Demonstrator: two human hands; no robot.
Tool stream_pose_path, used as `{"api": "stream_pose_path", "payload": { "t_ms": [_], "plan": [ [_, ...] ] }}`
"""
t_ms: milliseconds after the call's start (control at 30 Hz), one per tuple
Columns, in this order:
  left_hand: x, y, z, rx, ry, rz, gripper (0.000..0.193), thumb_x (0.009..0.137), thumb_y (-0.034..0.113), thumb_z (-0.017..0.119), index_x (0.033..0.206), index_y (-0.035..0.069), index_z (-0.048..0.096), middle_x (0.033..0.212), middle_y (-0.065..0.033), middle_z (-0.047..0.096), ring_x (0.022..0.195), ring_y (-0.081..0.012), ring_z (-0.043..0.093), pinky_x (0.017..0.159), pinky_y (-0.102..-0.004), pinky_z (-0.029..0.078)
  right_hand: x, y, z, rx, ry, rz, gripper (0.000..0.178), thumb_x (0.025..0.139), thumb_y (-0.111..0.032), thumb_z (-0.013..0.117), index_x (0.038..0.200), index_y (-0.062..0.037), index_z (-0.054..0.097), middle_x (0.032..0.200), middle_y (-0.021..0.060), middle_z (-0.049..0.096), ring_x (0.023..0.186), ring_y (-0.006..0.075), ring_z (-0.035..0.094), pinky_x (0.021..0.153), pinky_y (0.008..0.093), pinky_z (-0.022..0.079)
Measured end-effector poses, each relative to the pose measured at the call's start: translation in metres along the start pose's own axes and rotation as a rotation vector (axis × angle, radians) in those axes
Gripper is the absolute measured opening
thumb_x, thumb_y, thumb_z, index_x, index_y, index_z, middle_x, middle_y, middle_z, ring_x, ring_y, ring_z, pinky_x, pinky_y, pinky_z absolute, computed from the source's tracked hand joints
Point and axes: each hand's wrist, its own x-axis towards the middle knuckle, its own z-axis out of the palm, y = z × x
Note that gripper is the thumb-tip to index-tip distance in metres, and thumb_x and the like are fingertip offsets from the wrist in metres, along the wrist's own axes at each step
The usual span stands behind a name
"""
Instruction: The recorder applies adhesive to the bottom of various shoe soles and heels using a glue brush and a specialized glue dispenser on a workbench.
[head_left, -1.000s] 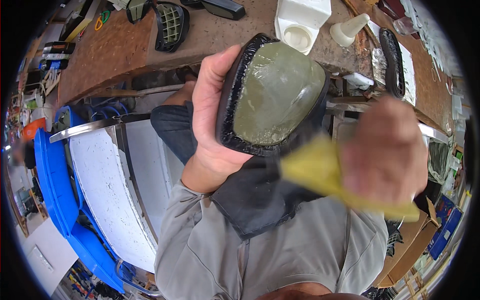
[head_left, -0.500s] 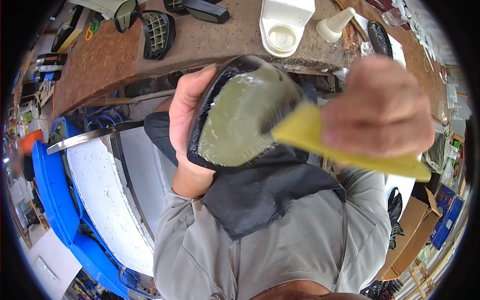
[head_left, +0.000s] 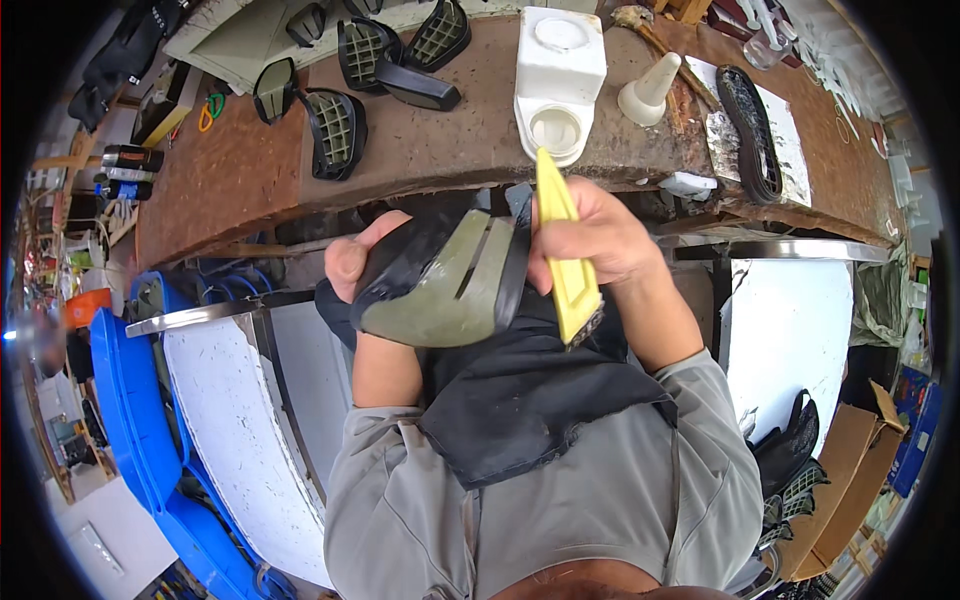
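Note:
Over my lap my left hand (head_left: 358, 262) grips a black and olive shoe upper (head_left: 440, 300) by its far left side. Its rounded olive front faces me, with a dark slit along the right part. My right hand (head_left: 605, 235) is closed around a yellow-handled brush (head_left: 565, 255), just right of the shoe upper. The brush stands nearly upright in the picture, its dark bristles at the near end and its pointed end beside the cup of a white plastic glue pot (head_left: 560, 80). I cannot tell whether the brush touches the upper.
On the brown workbench (head_left: 230, 180) lie several black soles with olive lattices (head_left: 335, 135). A white cone-shaped nozzle (head_left: 650, 90), a hammer (head_left: 660, 45) and a dark sole (head_left: 750, 140) sit to the right. White panels (head_left: 230, 400) flank me; a blue bin (head_left: 140, 420) stands left.
The shoe upper has turned from its wet-looking, glossy underside to its olive front. My right hand has moved left and turned the brush upright; its bristles have left the underside.

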Motion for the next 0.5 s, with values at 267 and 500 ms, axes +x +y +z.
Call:
{"api": "stream_pose_path", "payload": {
  "t_ms": [267, 500],
  "plan": [
    [0.034, -0.035, 0.035, 0.249, 0.014, 0.291, 0.058, 0.085, 0.027, 0.059, 0.135, 0.008, 0.038, 0.139, -0.0084, 0.041, 0.127, -0.0255, 0.04, 0.104, -0.0439, 0.034, 0.015, 0.008, 0.011, 0.459, 0.262, -0.128, 0.024, 0.091, -0.019, 0.057, 0.075, -0.0028, 0.065, 0.061, 0.0075, 0.064, 0.047, 0.0139, 0.059, 0.044, 0.0239, 0.048],
    [0.032, -0.053, 0.058, 0.369, 0.003, 0.482, 0.072, 0.081, 0.023, 0.067, 0.141, 0.008, 0.029, 0.14, -0.0128, 0.038, 0.128, -0.0299, 0.038, 0.107, -0.0487, 0.028, 0.018, 0.027, 0.017, 0.512, 0.259, -0.059, 0.024, 0.092, -0.023, 0.055, 0.082, -0.0043, 0.064, 0.067, 0.0067, 0.065, 0.052, 0.0132, 0.058, 0.049, 0.0232, 0.047]
  ]
}}
